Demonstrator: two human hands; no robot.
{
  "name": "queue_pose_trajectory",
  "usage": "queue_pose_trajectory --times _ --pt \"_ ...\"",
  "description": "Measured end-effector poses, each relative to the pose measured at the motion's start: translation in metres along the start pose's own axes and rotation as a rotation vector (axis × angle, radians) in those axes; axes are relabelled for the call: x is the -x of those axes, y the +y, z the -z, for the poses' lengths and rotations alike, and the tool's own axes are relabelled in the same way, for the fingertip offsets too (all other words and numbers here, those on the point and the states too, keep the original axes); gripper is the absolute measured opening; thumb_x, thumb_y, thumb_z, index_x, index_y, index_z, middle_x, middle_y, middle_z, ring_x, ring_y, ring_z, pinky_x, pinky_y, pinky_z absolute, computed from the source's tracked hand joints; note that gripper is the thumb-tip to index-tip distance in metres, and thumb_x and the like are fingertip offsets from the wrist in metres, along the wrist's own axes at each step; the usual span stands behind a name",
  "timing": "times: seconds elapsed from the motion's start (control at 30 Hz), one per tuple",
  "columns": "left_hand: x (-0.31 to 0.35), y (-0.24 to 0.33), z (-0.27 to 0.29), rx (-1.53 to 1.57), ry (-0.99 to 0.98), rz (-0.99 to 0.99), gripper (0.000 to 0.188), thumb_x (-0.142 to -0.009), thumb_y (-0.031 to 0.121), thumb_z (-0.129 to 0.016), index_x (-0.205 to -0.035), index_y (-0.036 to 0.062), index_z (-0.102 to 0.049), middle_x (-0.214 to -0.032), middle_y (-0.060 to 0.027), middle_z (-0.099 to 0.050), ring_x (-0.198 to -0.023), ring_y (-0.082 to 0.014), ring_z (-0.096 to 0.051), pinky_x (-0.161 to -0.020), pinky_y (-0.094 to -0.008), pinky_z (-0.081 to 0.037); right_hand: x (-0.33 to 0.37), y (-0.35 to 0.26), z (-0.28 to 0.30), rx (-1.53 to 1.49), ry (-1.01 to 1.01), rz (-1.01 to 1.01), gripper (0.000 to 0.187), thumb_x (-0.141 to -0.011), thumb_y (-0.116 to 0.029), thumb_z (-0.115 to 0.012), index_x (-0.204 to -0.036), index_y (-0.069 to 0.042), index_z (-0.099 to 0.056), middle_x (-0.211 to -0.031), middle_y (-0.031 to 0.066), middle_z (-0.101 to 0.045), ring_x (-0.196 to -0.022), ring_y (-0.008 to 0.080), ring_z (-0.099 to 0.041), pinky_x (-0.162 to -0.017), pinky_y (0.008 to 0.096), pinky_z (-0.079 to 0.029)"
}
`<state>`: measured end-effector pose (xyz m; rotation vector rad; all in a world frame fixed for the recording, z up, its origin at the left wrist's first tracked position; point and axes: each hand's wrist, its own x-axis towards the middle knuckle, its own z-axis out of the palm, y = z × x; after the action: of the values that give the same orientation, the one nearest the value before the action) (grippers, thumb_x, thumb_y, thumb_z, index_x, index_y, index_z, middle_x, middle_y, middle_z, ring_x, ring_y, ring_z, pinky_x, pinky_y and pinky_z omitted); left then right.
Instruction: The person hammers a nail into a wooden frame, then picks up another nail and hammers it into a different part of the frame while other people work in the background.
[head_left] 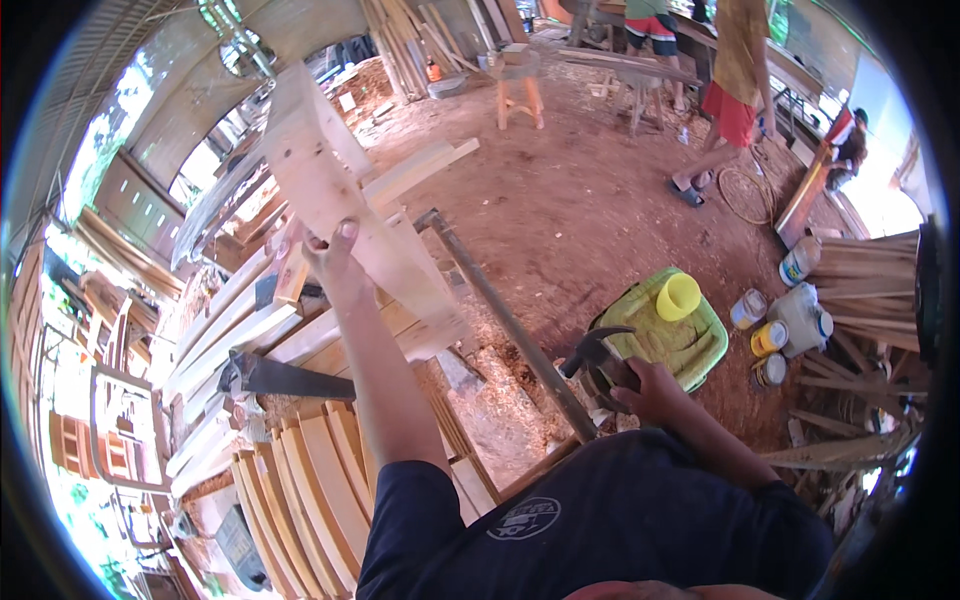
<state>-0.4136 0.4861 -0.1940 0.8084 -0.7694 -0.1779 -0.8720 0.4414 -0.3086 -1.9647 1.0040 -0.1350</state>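
A long pale plank (pixel 345 190) rises tilted over the table (pixel 300 340), the left hand (pixel 330 255) clamped on its edge. The right hand (pixel 640 385) grips a hammer (pixel 598 352). A green tray (pixel 690 345) on the floor holds a yellow cup (pixel 678 296); tins (pixel 768 338) stand beside it.

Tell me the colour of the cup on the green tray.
Yellow: the cup on the green tray, head view.

We see a pale, raw, matt wooden plank (pixel 340 190), a dark dull-metal hammer head (pixel 592 352), and a glossy yellow plastic cup (pixel 678 296).
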Motion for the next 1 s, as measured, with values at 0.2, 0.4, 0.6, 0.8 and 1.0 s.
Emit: queue_pose_trajectory --times 0.2,0.4,0.6,0.8,1.0 --pt "-0.002 -0.002 0.005 -0.068 0.008 -0.034 0.061 -0.068 0.022 -0.087 -0.116 -0.0017 -0.06 -0.1 -0.0054 -0.064 -0.092 -0.0162 -0.063 -0.083 -0.0303 -0.049 -0.003 -0.006 0.004 0.044 -0.002 -0.029 0.04 -0.085 -0.027 -0.074 -0.109 0.002 -0.062 -0.093 0.0277 -0.067 -0.089 0.0458 -0.066 -0.078 0.0489 -0.05" --pt "0.001 0.001 -0.001 -0.101 0.072 -0.052 0.069 -0.064 0.025 -0.089 -0.118 -0.003 -0.058 -0.101 -0.0058 -0.064 -0.093 -0.0168 -0.063 -0.084 -0.0307 -0.05 -0.008 0.001 0.005 0.005 -0.01 -0.031 0.039 -0.085 -0.027 -0.075 -0.106 0.002 -0.061 -0.091 0.028 -0.067 -0.087 0.0455 -0.065 -0.077 0.0487 -0.05" --pt "0.002 0.006 -0.006 -0.03 0.047 -0.021 0.076 -0.064 0.022 -0.087 -0.127 -0.004 -0.052 -0.107 -0.009 -0.063 -0.092 -0.0192 -0.065 -0.082 -0.0325 -0.055 -0.019 0.015 0.001 -0.02 -0.008 -0.001 0.038 -0.083 -0.027 -0.075 -0.101 0.003 -0.06 -0.089 0.0275 -0.066 -0.086 0.0454 -0.065 -0.076 0.0496 -0.049" --pt "0.005 0.004 0.003 -0.015 0.04 0.017 0.077 -0.067 0.018 -0.084 -0.132 -0.0028 -0.049 -0.111 -0.0097 -0.062 -0.096 -0.0199 -0.065 -0.084 -0.033 -0.055 -0.028 0.02 0.0 -0.041 -0.053 0.011 0.04 -0.083 -0.028 -0.075 -0.102 0.004 -0.06 -0.09 0.0276 -0.066 -0.087 0.0454 -0.064 -0.077 0.0501 -0.049" --pt "0.003 -0.031 0.058 -0.118 0.095 -0.022 0.07 -0.078 0.025 -0.08 -0.135 -0.0013 -0.049 -0.118 -0.0102 -0.062 -0.1 -0.0242 -0.065 -0.083 -0.0369 -0.058 -0.032 0.026 0.0 -0.019 -0.114 0.008 0.043 -0.087 -0.031 -0.072 -0.112 0.002 -0.059 -0.094 0.0277 -0.066 -0.09 0.0462 -0.064 -0.08 0.0509 -0.049"
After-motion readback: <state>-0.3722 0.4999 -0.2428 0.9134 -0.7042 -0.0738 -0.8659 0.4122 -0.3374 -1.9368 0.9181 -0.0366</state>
